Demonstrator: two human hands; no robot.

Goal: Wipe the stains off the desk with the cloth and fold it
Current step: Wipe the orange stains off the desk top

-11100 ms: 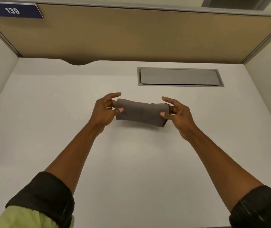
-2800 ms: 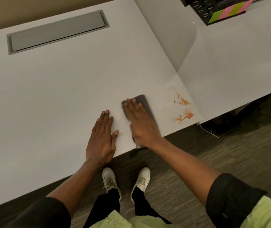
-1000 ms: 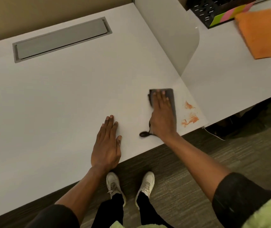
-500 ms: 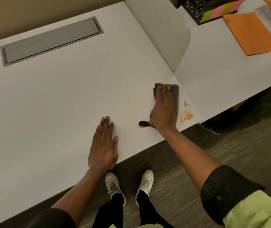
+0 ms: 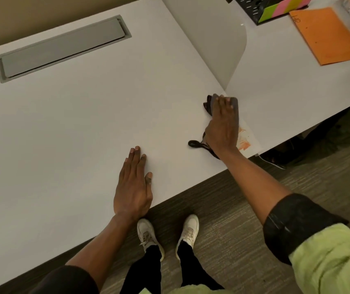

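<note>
On desk [image 5: 85, 124] — right hand [image 5: 223, 128] pressing cloth [image 5: 236, 107] | orange folder [image 5: 327, 35] — scrawl unreadable

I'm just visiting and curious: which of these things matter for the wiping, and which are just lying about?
In use: cloth, stain, desk, right hand pressing the cloth, left hand flat on the desk.

Lying about: orange envelope, black tray, sticky notes.
</note>
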